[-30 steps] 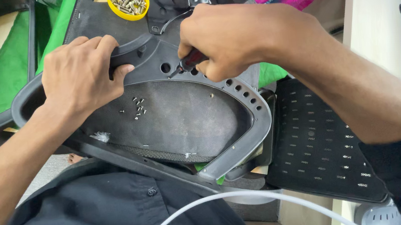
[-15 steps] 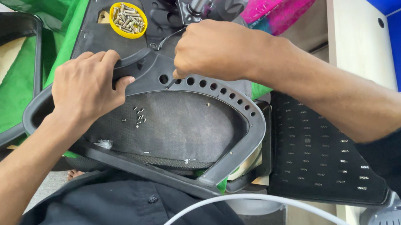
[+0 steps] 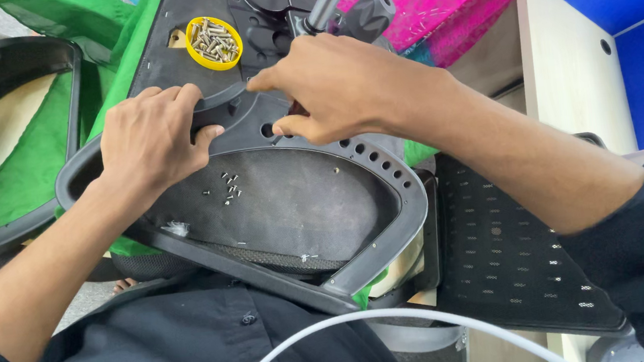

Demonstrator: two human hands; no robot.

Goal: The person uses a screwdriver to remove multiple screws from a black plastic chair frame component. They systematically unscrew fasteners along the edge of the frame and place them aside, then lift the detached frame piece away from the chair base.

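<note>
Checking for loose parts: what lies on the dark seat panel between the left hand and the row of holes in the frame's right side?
In the head view, a small cluster of loose screws lies on the panel beside the left hand; the rest toward the holes is mostly bare.

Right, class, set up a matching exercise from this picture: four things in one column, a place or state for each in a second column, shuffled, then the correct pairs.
Things:
1. yellow lid
2. left hand
3. loose screws
4. white cable

Places or states:
A. scattered on the dark fabric panel
B. curving across the bottom of the view
C. full of screws, near the top
D. gripping the grey plastic frame

Pairs: 1-C, 2-D, 3-A, 4-B
</note>
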